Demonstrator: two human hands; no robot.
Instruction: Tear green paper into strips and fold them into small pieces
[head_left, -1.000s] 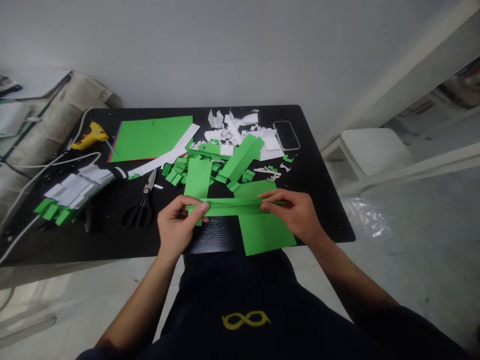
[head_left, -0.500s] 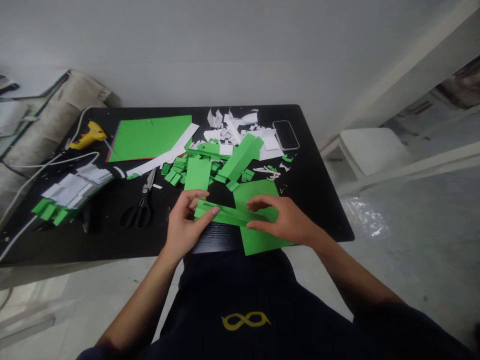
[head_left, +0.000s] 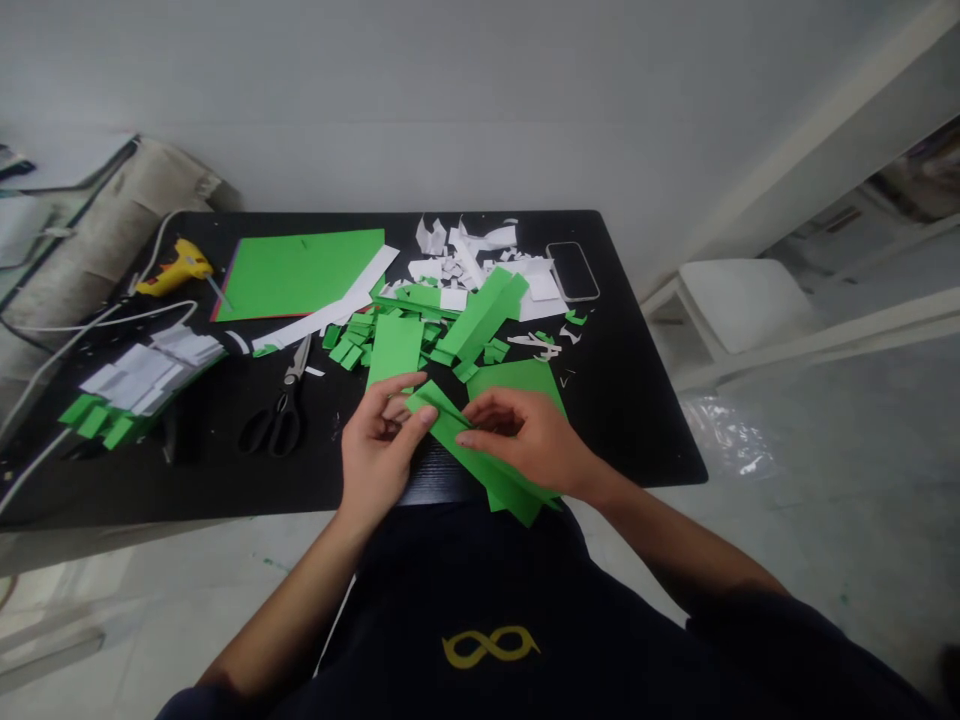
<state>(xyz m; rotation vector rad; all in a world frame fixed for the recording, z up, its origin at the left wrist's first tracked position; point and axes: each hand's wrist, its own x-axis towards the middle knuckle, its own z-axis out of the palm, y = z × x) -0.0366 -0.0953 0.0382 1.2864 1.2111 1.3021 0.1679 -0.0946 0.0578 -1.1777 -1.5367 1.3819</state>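
Both my hands pinch a long folded green paper strip over the near edge of the black table. My left hand grips its upper left end, thumb on top. My right hand holds the strip near its middle with curled fingers. The strip slants down to the right, its far end hanging past the table edge. Under my right hand lies a green paper sheet.
Black-handled scissors lie left of my hands. Several green and white paper cuttings litter the middle. A large green sheet, a yellow glue gun and a phone lie farther back. Stacked pieces sit at left.
The strip has turned from level to a steep slant, its right end swinging toward me. My right hand slid left along it toward my left hand.
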